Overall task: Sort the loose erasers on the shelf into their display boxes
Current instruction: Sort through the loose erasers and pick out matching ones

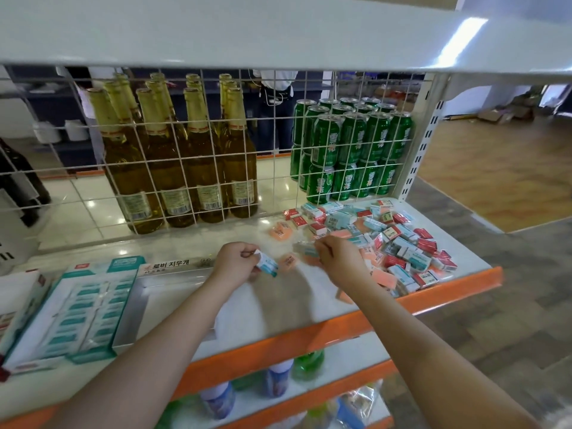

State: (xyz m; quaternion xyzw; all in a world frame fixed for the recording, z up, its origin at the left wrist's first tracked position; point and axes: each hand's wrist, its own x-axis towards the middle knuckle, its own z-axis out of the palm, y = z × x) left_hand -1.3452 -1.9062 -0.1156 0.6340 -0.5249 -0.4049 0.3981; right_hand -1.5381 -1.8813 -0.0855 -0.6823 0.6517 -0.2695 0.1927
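A heap of loose erasers in teal, red and orange wrappers covers the right end of the white shelf. My left hand pinches a teal-and-white eraser above the shelf's middle. My right hand reaches into the heap's left edge and grips a teal eraser. A teal display box, filled with rows of teal erasers, lies at the left. Beside it sits a silver display box with Korean lettering; its inside looks bare. A few orange erasers lie apart from the heap.
A wire grid backs the shelf, with amber bottles and green cans behind it. A red-and-white box stands at far left. The shelf's orange front edge runs below my arms; lower shelves hold bottles.
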